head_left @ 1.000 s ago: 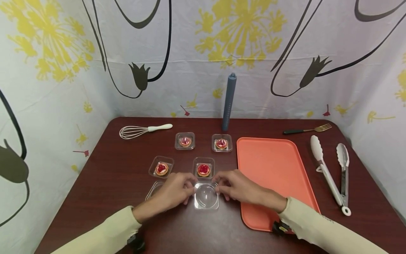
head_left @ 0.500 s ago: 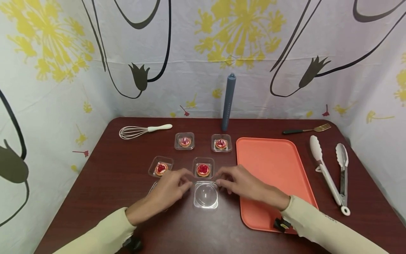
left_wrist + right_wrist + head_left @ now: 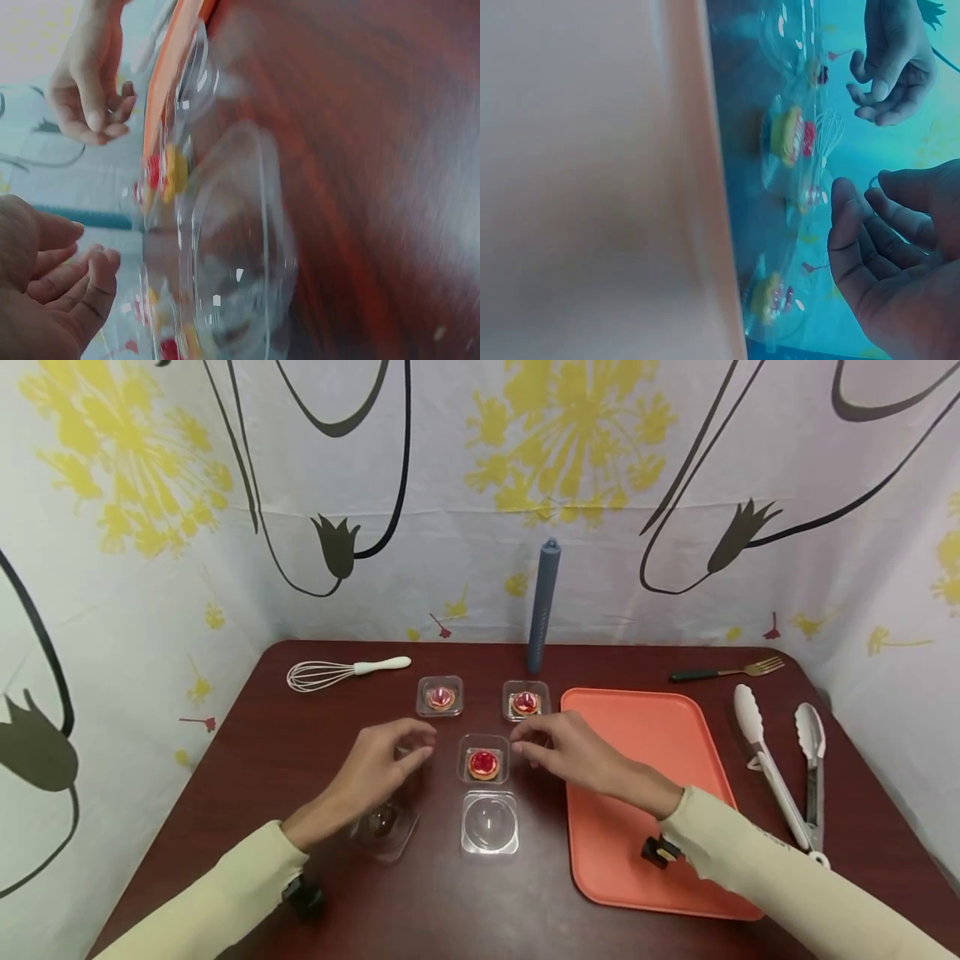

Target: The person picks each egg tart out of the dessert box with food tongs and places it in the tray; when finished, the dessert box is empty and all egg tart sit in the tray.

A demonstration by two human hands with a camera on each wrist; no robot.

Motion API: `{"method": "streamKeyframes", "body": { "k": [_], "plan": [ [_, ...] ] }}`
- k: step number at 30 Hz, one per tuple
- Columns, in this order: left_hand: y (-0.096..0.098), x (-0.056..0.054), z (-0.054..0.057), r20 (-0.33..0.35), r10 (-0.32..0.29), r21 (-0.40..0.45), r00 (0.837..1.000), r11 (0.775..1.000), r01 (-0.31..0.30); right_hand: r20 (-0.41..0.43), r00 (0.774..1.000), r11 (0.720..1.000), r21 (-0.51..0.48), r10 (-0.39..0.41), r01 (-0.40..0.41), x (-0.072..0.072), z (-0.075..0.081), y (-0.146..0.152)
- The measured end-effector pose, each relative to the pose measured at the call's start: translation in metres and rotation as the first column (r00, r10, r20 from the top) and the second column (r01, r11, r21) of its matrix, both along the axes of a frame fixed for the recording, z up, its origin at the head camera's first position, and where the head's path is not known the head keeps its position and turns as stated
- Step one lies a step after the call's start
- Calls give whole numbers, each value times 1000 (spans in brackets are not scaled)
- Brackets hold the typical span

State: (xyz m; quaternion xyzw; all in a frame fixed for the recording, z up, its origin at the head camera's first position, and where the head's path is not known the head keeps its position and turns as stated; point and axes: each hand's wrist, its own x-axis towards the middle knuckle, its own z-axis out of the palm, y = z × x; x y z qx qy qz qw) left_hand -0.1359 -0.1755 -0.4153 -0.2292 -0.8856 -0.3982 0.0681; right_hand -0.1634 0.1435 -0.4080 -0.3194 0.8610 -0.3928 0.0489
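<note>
My left hand hovers over the front-left clear plastic box, fingers loosely bent and holding nothing. It hides that box's base; the folded-out lid shows below my wrist. My right hand hangs, also holding nothing, between the middle box and the orange tray. Between my hands, a fruit tart with a red top sits in the middle clear box. That box's domed lid lies flat in front of it. Farther back are two more boxed tarts, the left one and the right one.
A white whisk lies at the back left. A long blue stick stands upright at the back edge. Beyond the tray are a fork and tongs. A patterned cloth surrounds the table.
Both hands have drawn away from the middle lid. The left moved up and leftward over the front-left box; the right rose slightly. The middle box and its lid stayed on the table.
</note>
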Motion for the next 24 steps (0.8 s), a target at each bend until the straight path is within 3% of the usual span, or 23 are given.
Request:
{"method": "streamKeyframes", "body": {
  "k": [9, 17, 24],
  "plan": [
    [-22, -34, -7, -53, 98, -28, 994, 995, -100, -120, 993, 1000, -11, -9, 7, -29, 6, -11],
    [-35, -62, -13, 91, 131, -31, 987, 991, -129, -160, 986, 999, 18, 42, -40, -52, 4, -29],
    [-33, -81, -23, 196, 79, -30, 977, 997, -75, -169, 981, 984, 164, 94, -66, -68, 2, -49]
  ]
}}
